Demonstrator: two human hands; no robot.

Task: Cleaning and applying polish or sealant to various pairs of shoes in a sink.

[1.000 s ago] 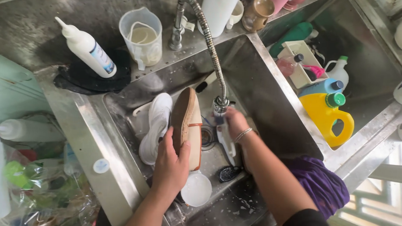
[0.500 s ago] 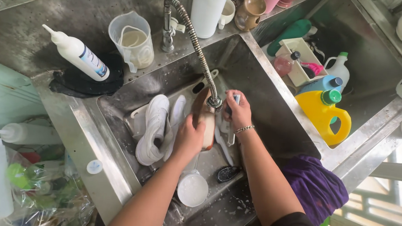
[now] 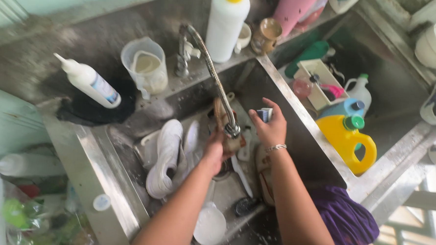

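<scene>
Hands: left hand clenched round the tan slip-on shoe, now upright under the spout; right hand has lifted, pinching a small blue-white brush.
Change: shoe swung from tilted to beneath the coiled steel faucet.
Around: white sneaker lies beside, in the steel sink.

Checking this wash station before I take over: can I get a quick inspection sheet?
Surface: wet steel sink.
Job's things: brown shoe under the faucet head; small brush.
Clutter: white sneaker, white lid, measuring jug, yellow jug.
Grips: left hand holds the brown shoe; right hand holds the small brush.
Cables: nothing seen; only the flexible faucet hose.
Surroundings: purple cloth on the sink edge.
</scene>
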